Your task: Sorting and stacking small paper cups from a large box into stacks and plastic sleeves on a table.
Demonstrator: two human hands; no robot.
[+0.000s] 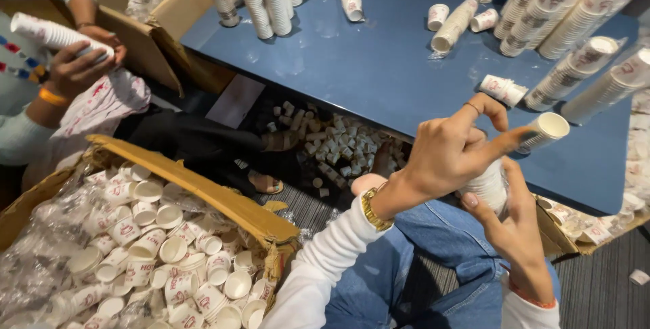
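Fingers of the left hand (447,153) and right hand (511,224) were closed around a stack of paper cups (542,133), held above the lap beside the blue table (379,65). Judged light, thin-walled, easily crushed; best gripped gently around the sides.

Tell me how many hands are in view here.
4. The wearer's left hand and right hand hold a stack of paper cups beside the blue table. A co-worker's two hands grip another cup stack at upper left.
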